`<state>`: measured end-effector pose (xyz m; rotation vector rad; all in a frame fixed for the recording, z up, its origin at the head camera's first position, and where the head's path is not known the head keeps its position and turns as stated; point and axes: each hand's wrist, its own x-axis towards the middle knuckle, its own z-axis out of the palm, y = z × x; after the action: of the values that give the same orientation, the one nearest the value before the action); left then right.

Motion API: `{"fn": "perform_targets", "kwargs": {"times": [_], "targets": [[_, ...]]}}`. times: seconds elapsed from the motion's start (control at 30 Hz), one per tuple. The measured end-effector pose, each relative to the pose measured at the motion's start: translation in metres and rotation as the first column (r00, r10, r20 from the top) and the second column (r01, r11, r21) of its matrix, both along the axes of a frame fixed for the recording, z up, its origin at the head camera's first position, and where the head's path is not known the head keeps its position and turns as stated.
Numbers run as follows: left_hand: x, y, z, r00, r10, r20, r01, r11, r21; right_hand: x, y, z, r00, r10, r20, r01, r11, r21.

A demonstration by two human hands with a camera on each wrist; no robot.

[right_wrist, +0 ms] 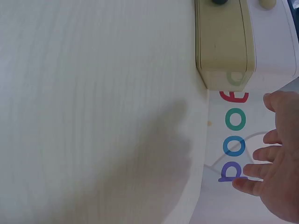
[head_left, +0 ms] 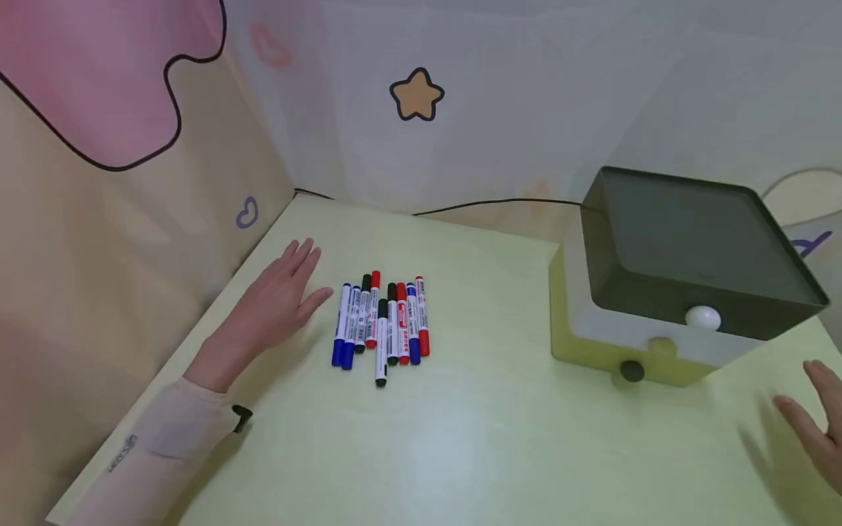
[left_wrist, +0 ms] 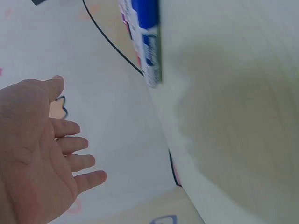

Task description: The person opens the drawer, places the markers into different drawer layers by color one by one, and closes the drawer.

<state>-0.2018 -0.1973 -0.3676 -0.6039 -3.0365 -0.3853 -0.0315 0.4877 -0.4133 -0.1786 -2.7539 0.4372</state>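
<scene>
Several markers (head_left: pixel 403 321) with white barrels and blue, black or red caps lie side by side in a loose row on the table; a black-capped one (head_left: pixel 381 343) sticks out toward the front. My left hand (head_left: pixel 272 303) hovers left of the row, fingers extended, holding nothing. In the left wrist view its palm (left_wrist: pixel 35 154) faces the camera, and a blue-capped marker (left_wrist: pixel 150 51) shows near the top. Partly cut off at the right edge, my right hand (head_left: pixel 818 427) holds nothing. The right wrist view shows that hand (right_wrist: pixel 278 163) with fingers spread, beside the drawer box (right_wrist: pixel 226 42).
A stacked drawer box (head_left: pixel 697 234) with a dark green top, white middle and yellow-green bottom stands at the back right. Round knobs (head_left: pixel 703 318) stick out of its front. Printed cloth walls (head_left: pixel 460 131) rise behind and left of the pale table (head_left: pixel 454 438).
</scene>
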Motion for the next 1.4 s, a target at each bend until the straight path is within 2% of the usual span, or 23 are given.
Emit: {"fn": "perform_targets", "kwargs": {"times": [0.07,0.13,0.3,0.37,0.43,0.57,0.67,0.77,0.83,0.87,0.93,1.07,1.1,1.17,1.23,1.27,1.3,1.4], "targets": [[0.002,0.010,0.006,1.000,0.002,-0.003,-0.002,1.000,0.013,-0.001,-0.003,0.001,0.998,0.001,-0.070,-0.002,1.000,-0.019],[0.004,0.021,0.011,1.000,0.003,-0.002,-0.003,0.999,0.036,-0.006,0.001,-0.001,0.991,0.003,-0.135,-0.017,0.995,-0.101],[0.012,0.057,0.025,1.000,-0.018,-0.016,0.019,0.993,0.113,-0.024,0.043,-0.032,0.973,-0.020,-0.232,-0.044,0.962,-0.269],[0.016,0.073,0.029,0.998,-0.043,-0.035,0.048,0.987,0.155,-0.031,0.060,-0.045,0.966,-0.004,-0.259,-0.068,0.961,-0.268],[0.020,0.088,0.031,0.995,-0.080,-0.055,0.090,0.974,0.206,-0.037,0.068,-0.049,0.965,0.013,-0.263,-0.086,0.960,-0.267],[0.027,0.117,0.032,0.984,-0.161,-0.081,0.178,0.935,0.307,-0.047,0.076,-0.053,0.958,0.050,-0.283,-0.137,0.945,-0.297],[0.031,0.138,0.031,0.974,-0.201,-0.108,0.227,0.902,0.368,-0.054,0.076,-0.053,0.948,0.079,-0.307,-0.201,0.900,-0.386],[0.035,0.161,0.030,0.965,-0.231,-0.128,0.263,0.858,0.441,-0.057,0.076,-0.050,0.937,0.097,-0.336,-0.253,0.853,-0.457],[0.036,0.176,0.028,0.958,-0.255,-0.128,0.285,0.826,0.487,-0.058,0.076,-0.048,0.930,0.101,-0.353,-0.271,0.838,-0.473],[0.037,0.183,0.027,0.956,-0.269,-0.121,0.292,0.809,0.509,-0.058,0.076,-0.046,0.924,0.110,-0.365,-0.292,0.819,-0.493],[0.038,0.196,0.024,0.948,-0.301,-0.106,0.308,0.780,0.545,-0.056,0.070,-0.039,0.919,0.122,-0.376,-0.312,0.808,-0.500],[0.037,0.219,0.021,0.931,-0.358,-0.069,0.324,0.726,0.607,-0.047,0.025,0.000,0.913,0.145,-0.381,-0.339,0.789,-0.513],[0.037,0.224,0.021,0.928,-0.368,-0.058,0.321,0.710,0.627,-0.044,0.009,0.012,0.915,0.136,-0.379,-0.325,0.804,-0.498],[0.037,0.234,0.021,0.925,-0.379,-0.041,0.310,0.684,0.661,-0.039,-0.020,0.036,0.915,0.126,-0.384,-0.319,0.808,-0.496],[0.038,0.243,0.024,0.922,-0.384,-0.038,0.302,0.656,0.691,-0.037,-0.039,0.051,0.908,0.113,-0.403,-0.318,0.812,-0.489],[0.039,0.247,0.026,0.922,-0.385,-0.041,0.299,0.643,0.705,-0.038,-0.043,0.055,0.903,0.107,-0.416,-0.325,0.804,-0.498],[0.041,0.250,0.029,0.922,-0.385,-0.046,0.300,0.632,0.714,-0.040,-0.047,0.059,0.890,0.102,-0.444,-0.340,0.797,-0.499],[0.044,0.261,0.036,0.920,-0.383,-0.084,0.320,0.611,0.724,-0.048,-0.049,0.064,0.833,0.136,-0.537,-0.425,0.778,-0.463]]}}
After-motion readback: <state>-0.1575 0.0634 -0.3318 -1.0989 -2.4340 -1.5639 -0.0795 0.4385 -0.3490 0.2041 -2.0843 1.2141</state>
